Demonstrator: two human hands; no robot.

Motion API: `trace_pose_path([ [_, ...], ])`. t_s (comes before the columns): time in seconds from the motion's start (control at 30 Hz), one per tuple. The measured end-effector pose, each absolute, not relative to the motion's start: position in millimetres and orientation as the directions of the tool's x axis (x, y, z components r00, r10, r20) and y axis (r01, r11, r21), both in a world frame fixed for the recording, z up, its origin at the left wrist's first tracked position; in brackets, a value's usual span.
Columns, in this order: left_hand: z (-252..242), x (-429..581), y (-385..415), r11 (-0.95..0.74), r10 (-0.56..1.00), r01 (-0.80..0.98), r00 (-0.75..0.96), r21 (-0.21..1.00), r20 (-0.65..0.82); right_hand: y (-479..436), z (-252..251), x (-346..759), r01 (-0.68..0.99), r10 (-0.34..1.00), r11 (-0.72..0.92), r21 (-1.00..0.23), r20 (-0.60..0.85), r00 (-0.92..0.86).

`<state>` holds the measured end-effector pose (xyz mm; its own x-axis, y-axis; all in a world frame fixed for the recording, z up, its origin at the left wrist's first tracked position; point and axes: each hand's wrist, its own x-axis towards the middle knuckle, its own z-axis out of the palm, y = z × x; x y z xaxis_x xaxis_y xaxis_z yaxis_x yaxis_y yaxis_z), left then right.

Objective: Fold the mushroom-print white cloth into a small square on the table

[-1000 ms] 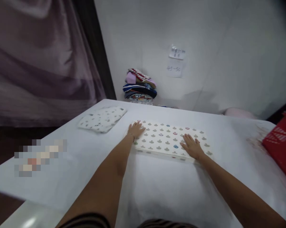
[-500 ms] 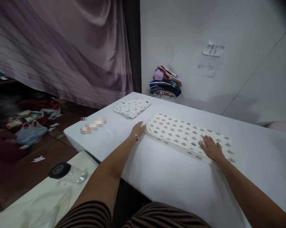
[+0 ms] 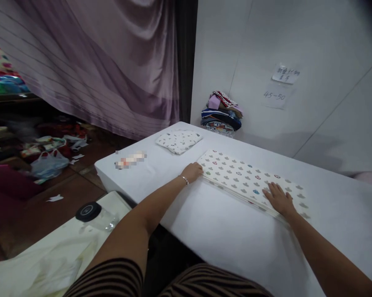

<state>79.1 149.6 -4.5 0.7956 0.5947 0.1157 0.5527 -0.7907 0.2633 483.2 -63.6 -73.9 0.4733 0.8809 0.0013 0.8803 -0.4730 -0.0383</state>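
Note:
A long folded white cloth (image 3: 226, 171) printed with grey and coloured cloud-like shapes lies flat on the white table (image 3: 186, 214). At its left end my left hand (image 3: 192, 172) has its fingers closed on the edge, the fingertips partly hidden. My right hand (image 3: 280, 200) rests flat and open on top of the cloth near its right end, fingers spread. Farther back on the left lies a smaller folded white cloth (image 3: 179, 141) with a sparse small print, apart from both hands.
A blurred-out item (image 3: 130, 160) lies by the table's left edge. On a lower cream surface (image 3: 65, 231) sits a clear bottle with a black lid (image 3: 88, 211). Folded clothes (image 3: 222, 113) are stacked by the wall. A purple curtain (image 3: 127, 62) hangs at left; bags and scraps litter the floor.
My left hand's fingers, stretched out beside the cloth's left end before, are now curled onto that edge. My right hand stays flat on the cloth. The view has shifted slightly.

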Motion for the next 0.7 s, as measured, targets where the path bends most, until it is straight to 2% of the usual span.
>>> trace_pose_path([
  [0.23,1.8,89.7,155.6,-0.876,0.474,0.466,0.879,0.122,0.055,-64.1,-72.0,482.7,0.879,0.88,-0.474,-0.053,-0.02,0.474],
  [0.37,2.2,87.3,156.6,-0.893,0.45,0.446,0.89,0.06,0.073,-64.8,-69.1,480.6,0.877,0.878,-0.478,-0.048,-0.024,0.478],
  [0.7,-18.8,69.3,148.6,-0.891,0.454,0.454,0.886,0.021,0.097,-64.8,-61.3,477.4,0.862,0.868,-0.496,-0.102,-0.061,0.492],
])
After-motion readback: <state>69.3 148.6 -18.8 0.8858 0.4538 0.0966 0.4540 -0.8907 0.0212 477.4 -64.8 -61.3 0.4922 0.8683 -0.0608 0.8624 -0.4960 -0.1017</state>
